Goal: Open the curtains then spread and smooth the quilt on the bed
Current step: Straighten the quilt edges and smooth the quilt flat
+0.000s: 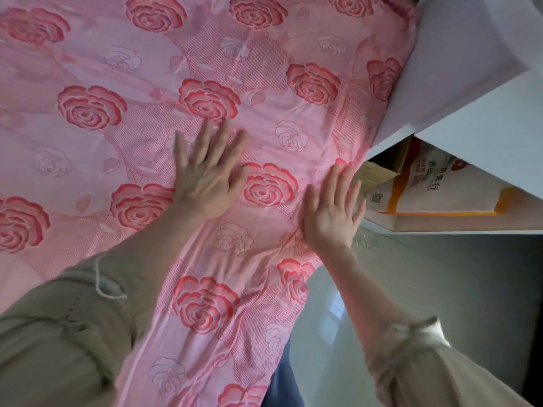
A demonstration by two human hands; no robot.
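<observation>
Quilt [117, 69], pink with red and pale rose print, lies spread over the bed and fills the left and centre of the head view; its right edge runs diagonally from upper right to bottom centre, hanging down at the near end; shallow creases show near that edge. Left hand [205, 183] palm down on the quilt near centre, fingers straight and fanned apart, pressed flat on the cloth between two red roses; fingertips slightly blurred. Right hand [332, 215] palm down at the quilt's right edge, fingers straight and loosely spread, heel of palm on a small ridge of cloth, fingertips reaching just past the edge. Neither hand pinches any fabric. Both forearms in olive sleeves; left sleeve [58, 333] pushed up the forearm, right sleeve [426, 362] rolled at the cuff. White furniture [470, 69] stands against the quilt's upper right edge; beneath it a cardboard box [379, 171] and a printed white and orange package [440, 189]; grey floor [470, 274] lower right.
</observation>
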